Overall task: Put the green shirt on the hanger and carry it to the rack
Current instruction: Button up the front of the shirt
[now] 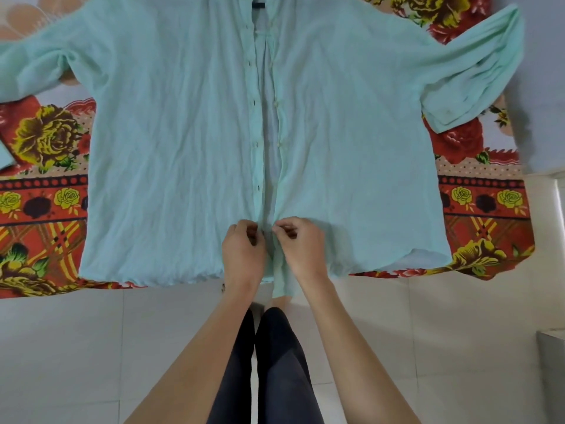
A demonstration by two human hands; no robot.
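Head view: the green shirt [183, 148] is seen spread flat, front up, across the floral bedspread [46, 194], its hem at the bedspread's near edge. The grip of the left hand [243, 244] and of the right hand [301, 240] is pinched tight on the two placket edges [256, 166] just above that hem. The cloth is judged thin, light, limp and easily creased, so it is best taken at the shoulders [128, 29] rather than by the loose front panels.

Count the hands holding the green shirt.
2. The left hand and the right hand sit side by side near the hem, each pinching one edge of the front opening of the green shirt.
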